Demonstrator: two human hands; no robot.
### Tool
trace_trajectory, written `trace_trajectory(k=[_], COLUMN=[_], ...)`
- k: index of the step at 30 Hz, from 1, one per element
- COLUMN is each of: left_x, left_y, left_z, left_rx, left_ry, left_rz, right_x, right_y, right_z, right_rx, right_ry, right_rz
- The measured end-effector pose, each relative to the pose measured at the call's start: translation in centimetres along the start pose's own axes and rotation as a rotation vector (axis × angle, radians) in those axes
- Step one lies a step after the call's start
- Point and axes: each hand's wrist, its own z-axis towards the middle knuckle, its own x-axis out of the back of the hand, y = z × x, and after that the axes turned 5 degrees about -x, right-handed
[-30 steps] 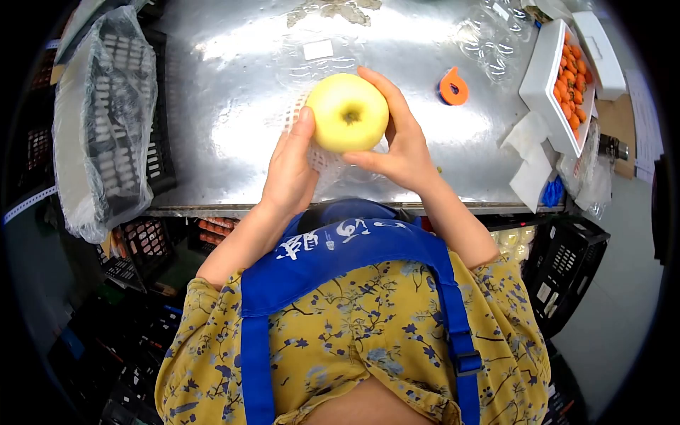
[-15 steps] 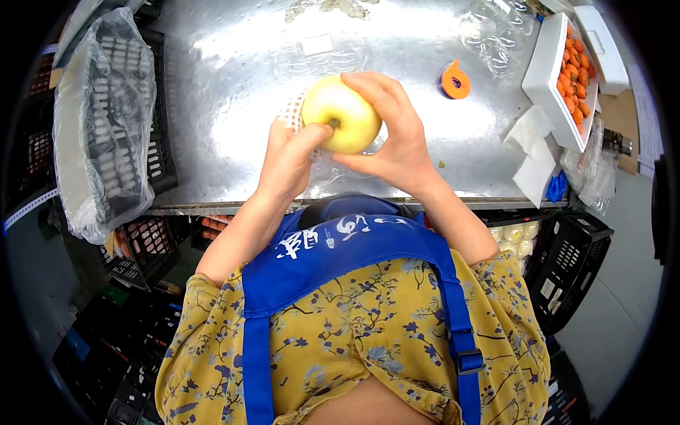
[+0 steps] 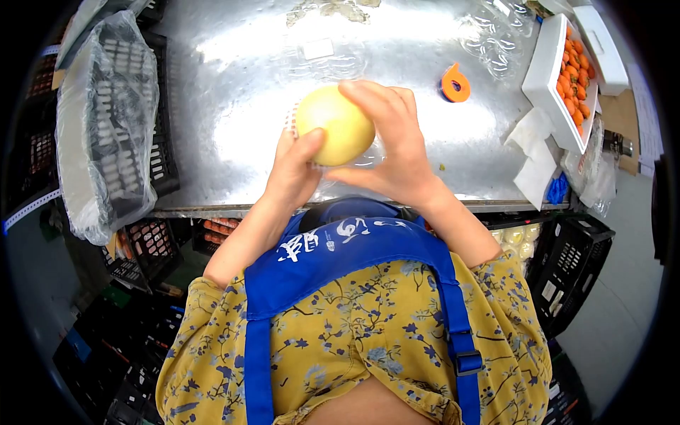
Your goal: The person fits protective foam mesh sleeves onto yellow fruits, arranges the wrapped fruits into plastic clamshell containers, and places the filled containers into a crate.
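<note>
Over the metal table, a yellow apple (image 3: pixel 336 127) is held up between both of my hands. My left hand (image 3: pixel 296 166) grips it from the lower left, thumb pressed on its near side. A white foam net (image 3: pixel 291 119) shows between that hand and the fruit, mostly hidden. On the other side, my right hand (image 3: pixel 397 142) curves around the apple, its fingertips on the upper right and its thumb just below the fruit. The stem hollow is out of sight. Beyond the apple lies a clear plastic container (image 3: pixel 340 64) with a white label (image 3: pixel 318 48).
An orange tape dispenser (image 3: pixel 455 83) lies right of my hands on the metal table (image 3: pixel 227 134). A white foam box (image 3: pixel 545 71) of small orange fruits stands at the right, near white paper (image 3: pixel 535 159). A plastic-wrapped crate (image 3: pixel 110 127) borders the left.
The apple has turned, taking its stem hollow out of view, and sits slightly lower and further left. My left thumb has moved from the hollow onto smooth skin.
</note>
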Motion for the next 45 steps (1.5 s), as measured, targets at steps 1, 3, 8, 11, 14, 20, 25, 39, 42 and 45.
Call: trace_trajectory(k=[1,3,8,11,14,20,25,39,42,45], left_x=[0.3,0.7,0.7,1.4,0.9,0.5,1.1,-0.1,0.4,0.4], left_y=[-0.1,-0.1,0.4,-0.3,-0.1,-0.1,-0.1,0.9,1.3,2.2], left_z=[0.1,0.1,0.3,0.6,0.6,0.9,1.2,0.7,0.4,0.2], left_rx=[0.013,0.046,0.052,0.119,0.199,0.273,0.280,-0.126,-0.192,-0.266], left_ry=[0.016,0.048,-0.057,-0.137,-0.133,-0.083,-0.168,0.064,0.008,-0.061], left_rz=[-0.047,-0.140,-0.345,-0.608,-0.709,-0.740,-0.766,0.066,0.126,0.225], right_x=[0.1,0.4,0.3,-0.2,-0.4,-0.6,-1.3,-1.6,-1.9,-1.9], right_y=[0.2,0.8,1.6,1.5,1.4,1.4,1.8,3.7,3.7,3.3], right_z=[0.0,-0.3,-0.3,-0.1,-0.3,-0.5,-0.5,-2.9,-3.0,-2.7], right_rx=[-0.035,-0.114,-0.030,0.014,0.026,0.041,0.085,-0.440,-0.282,-0.220], right_ry=[0.000,0.001,-0.111,-0.104,-0.079,-0.134,-0.088,-0.170,-0.148,-0.118], right_rz=[0.078,0.235,0.146,0.164,0.205,0.144,0.084,1.021,0.959,0.922])
